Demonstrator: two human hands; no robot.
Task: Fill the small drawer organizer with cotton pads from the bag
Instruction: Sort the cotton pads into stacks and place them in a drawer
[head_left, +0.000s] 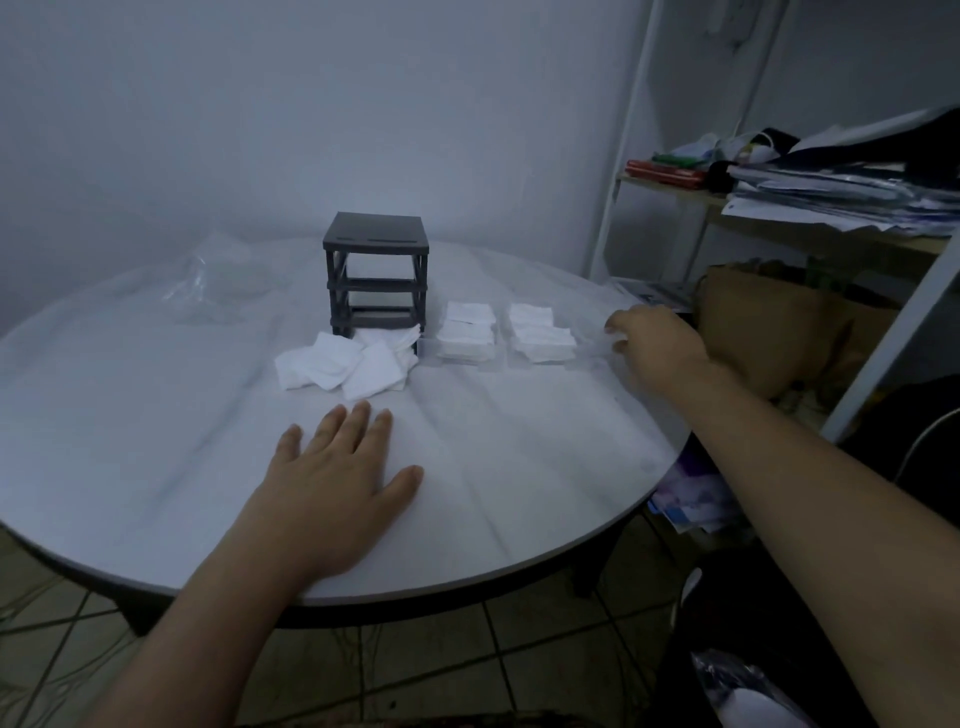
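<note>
Left hand (337, 467): fingers straight, flat on table (519, 467).
Right hand (654, 348): fingers curled on clear drawer (589, 353).
Cotton pads (353, 364): loose heap touching organizer (376, 275); two filled drawers (466, 338) just beside.
Bag (218, 280): far left.

Matt plastic organizer frame (375, 275), soft cotton pads (343, 366), clear plastic drawers (587, 353) and bag (218, 278), smooth tabletop (156, 415).

Cotton pads (345, 366) lie before the organizer (376, 270), drawers (466, 338) at right.

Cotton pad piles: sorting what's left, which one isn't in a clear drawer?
The scattered pile before the dark frame; middle stack and right stack sit in clear drawers.
</note>
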